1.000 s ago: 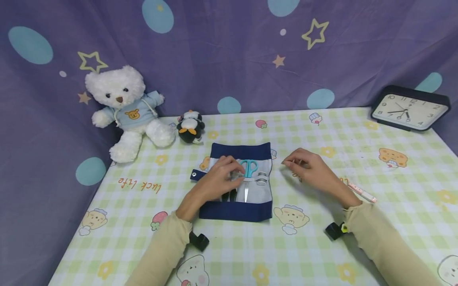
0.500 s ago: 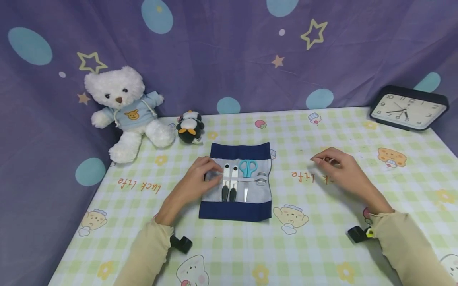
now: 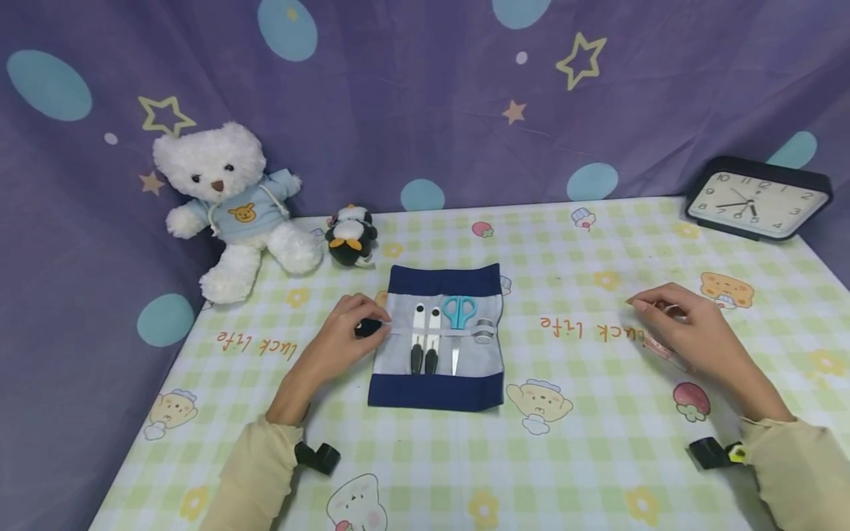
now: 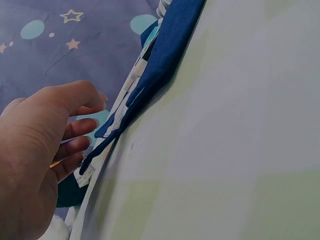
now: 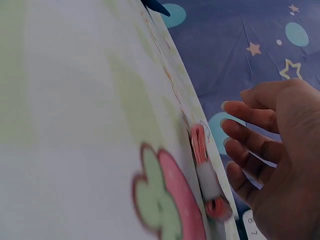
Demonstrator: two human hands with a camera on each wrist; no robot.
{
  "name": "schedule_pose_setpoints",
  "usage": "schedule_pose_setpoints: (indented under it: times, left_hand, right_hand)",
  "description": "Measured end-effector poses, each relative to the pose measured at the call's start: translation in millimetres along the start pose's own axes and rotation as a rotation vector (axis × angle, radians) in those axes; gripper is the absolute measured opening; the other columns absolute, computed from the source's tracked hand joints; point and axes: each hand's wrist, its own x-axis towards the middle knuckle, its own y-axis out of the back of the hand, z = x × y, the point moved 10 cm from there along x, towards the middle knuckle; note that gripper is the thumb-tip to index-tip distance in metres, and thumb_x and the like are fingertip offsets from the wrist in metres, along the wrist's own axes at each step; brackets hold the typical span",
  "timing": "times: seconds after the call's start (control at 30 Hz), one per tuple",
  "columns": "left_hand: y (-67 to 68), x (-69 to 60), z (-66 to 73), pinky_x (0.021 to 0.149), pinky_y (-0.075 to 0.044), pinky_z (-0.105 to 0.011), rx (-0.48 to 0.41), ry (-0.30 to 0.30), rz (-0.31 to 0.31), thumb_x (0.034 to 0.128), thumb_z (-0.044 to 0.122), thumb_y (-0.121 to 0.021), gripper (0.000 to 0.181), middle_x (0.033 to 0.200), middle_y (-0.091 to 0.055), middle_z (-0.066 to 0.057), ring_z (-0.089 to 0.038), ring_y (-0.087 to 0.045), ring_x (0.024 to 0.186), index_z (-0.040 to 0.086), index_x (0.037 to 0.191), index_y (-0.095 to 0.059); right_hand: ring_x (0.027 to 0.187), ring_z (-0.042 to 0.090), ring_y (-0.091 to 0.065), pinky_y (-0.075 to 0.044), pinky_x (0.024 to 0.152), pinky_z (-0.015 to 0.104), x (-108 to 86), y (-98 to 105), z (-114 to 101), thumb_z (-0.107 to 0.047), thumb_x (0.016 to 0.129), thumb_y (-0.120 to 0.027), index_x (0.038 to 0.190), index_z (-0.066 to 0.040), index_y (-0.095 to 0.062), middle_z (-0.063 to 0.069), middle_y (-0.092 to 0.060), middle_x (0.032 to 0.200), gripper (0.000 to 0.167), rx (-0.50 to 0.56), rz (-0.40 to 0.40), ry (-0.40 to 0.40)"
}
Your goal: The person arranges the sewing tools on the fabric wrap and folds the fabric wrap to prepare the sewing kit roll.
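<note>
A navy fabric roll pouch with a grey lining lies unrolled on the table in the head view. Its elastic band holds teal-handled scissors, two slim white tools with black ends and a small silvery round item. My left hand is beside the pouch's left edge, fingers loosely bent around the dark strap without a visible grip. My right hand hovers at the right, fingers loosely curled with nothing between them. Near it lies a skein of pink thread with a white paper band, partly hidden in the head view.
A white teddy bear and a small penguin plush sit at the back left. A black-framed clock stands at the back right. Checked cloth covers the table, and a purple curtain hangs behind.
Both hands have moved apart: the left drew back leftward off the pouch, uncovering the white tools, while the right moved rightward to above the thread skein. The pouch stayed in place.
</note>
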Motion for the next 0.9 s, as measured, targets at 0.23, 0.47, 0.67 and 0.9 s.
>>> schedule_pose_setpoints:
  times: [0.23,0.47,0.67,0.9]
  left_hand:
    - [2.1,-3.1,-5.8,0.089,-0.045,-0.046,0.016,0.015,-0.001,0.0933,0.01,-0.078,0.009,0.104,-0.064,-0.002,-0.025,-0.053,0.101,0.01,0.102,-0.075]
    - [3.5,-5.9,-10.5,0.089,-0.044,-0.046,0.03,0.027,-0.003,0.0929,0.009,-0.077,0.009,0.105,-0.064,-0.004,-0.027,-0.053,0.101,0.01,0.101,-0.074]
    - [2.8,-8.3,-14.8,0.09,-0.045,-0.048,0.023,0.059,-0.025,0.093,0.01,-0.077,0.009,0.108,-0.065,-0.005,-0.028,-0.053,0.104,0.011,0.101,-0.074]
    - [0.6,-9.4,-16.9,0.092,-0.045,-0.049,0.019,0.079,-0.049,0.0929,0.011,-0.078,0.01,0.111,-0.065,-0.006,-0.029,-0.053,0.107,0.011,0.102,-0.074]
  right_hand:
    - [0.089,-0.002,-0.056,-0.038,0.077,0.013,-16.9,16,17,-0.024,0.102,-0.069,0.113,-0.013,-0.076,-0.021,-0.066,0.105,0.017,-0.061,0.016,-0.063]
    - [0.088,-0.011,-0.053,-0.039,0.075,0.011,-31.1,25,32,-0.024,0.101,-0.071,0.113,-0.012,-0.075,-0.02,-0.064,0.103,0.018,-0.127,0.006,-0.093]
    - [0.083,-0.011,-0.055,-0.04,0.071,0.009,-41.2,29,39,-0.019,0.099,-0.073,0.11,-0.008,-0.075,-0.022,-0.064,0.098,0.016,-0.142,0.003,-0.093]
    - [0.076,0.0,-0.059,-0.043,0.065,0.012,-53.6,28,44,-0.017,0.097,-0.076,0.107,-0.006,-0.074,-0.007,-0.069,0.092,0.015,-0.147,-0.044,-0.127]
